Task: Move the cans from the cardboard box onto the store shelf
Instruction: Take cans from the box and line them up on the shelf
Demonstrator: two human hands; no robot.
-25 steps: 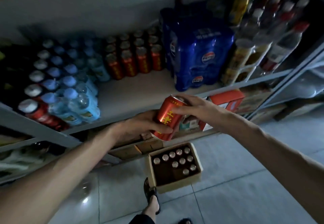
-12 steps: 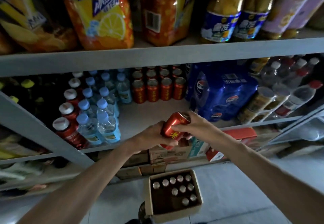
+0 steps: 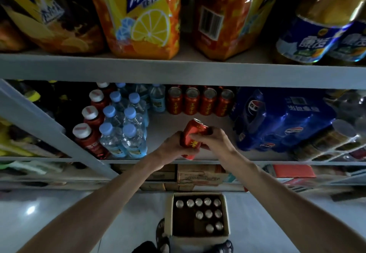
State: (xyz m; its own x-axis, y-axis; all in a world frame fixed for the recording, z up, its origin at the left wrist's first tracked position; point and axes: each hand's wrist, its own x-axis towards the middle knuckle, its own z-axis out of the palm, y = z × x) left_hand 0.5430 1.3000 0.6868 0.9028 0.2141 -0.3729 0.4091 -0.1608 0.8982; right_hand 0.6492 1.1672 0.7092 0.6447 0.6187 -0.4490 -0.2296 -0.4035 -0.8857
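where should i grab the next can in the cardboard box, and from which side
Come straight down from above and take it by the top rim. The cans stand upright in the cardboard box, only lids showing. The left can of the nearest row is probably easiest: empty box beside it leaves room down its wall.

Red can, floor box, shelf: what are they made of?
The red can looks metal: glossy printed wall, silvery lid. The cardboard box looks like matte brown paperboard, open at the top. The shelf has a pale matte board and grey painted rails, probably metal; unconfirmed.
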